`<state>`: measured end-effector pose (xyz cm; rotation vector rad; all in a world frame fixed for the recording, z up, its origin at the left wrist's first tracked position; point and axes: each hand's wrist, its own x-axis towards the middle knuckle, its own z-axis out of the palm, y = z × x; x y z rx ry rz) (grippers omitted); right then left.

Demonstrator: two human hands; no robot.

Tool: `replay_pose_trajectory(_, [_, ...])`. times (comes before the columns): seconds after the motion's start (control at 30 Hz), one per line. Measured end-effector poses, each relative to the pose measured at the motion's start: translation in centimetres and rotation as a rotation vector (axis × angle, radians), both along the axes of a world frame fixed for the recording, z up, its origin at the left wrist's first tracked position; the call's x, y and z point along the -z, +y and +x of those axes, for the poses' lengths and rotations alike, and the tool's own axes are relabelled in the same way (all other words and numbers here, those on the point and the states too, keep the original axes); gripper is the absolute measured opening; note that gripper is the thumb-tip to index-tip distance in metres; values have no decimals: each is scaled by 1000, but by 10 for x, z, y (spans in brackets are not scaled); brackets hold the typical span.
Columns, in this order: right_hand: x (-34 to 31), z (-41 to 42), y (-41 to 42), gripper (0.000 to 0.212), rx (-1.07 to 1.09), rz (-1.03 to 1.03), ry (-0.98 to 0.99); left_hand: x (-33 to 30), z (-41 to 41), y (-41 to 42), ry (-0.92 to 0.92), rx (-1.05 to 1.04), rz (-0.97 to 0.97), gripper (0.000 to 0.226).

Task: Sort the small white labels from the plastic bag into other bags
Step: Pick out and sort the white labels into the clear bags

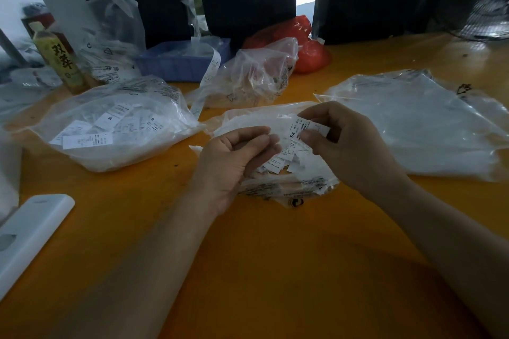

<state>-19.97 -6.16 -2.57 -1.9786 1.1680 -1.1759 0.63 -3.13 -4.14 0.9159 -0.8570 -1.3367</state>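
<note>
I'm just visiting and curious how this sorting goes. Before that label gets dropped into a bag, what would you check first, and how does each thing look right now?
1. Label held firmly: ok. The right hand pinches a small white printed label.
2. Size readable: ok. It shows "XS".
3. Only one label pinched: cannot tell; a second edge seems to show behind it.
4. Left hand free to help: ok. Its fingers are loosely curled and hold nothing.
5. Matching bag known: cannot tell. The clear plastic bag of labels on the left shows "M" labels; the large clear bag on the right shows no readable size.
6. Source bag within reach: ok. The crumpled clear bag lies under both hands.
</note>
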Motion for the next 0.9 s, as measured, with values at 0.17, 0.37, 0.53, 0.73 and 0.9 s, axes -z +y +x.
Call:
replay_pose_trajectory(0.17, [1,1,0,14,-10,-7,90,1,-2,1,-58,-6,-23,30])
replay_pose_trajectory(0.37, [1,2,0,19,-18,-32,186,1,-3,0,-161,-33,-55,23])
replay_pose_trajectory(0.53, [2,2,0,18,14,-74,193,0,-3,5,-338,-33,-83,27])
replay_pose_trajectory(0.73, [4,1,-1,20,-19,-66,226,0,-3,6,-452,-76,-92,12])
replay_pose_trajectory(0.9, [4,-1,-2,22,-15,-76,275,0,-1,7,-467,-96,-84,13])
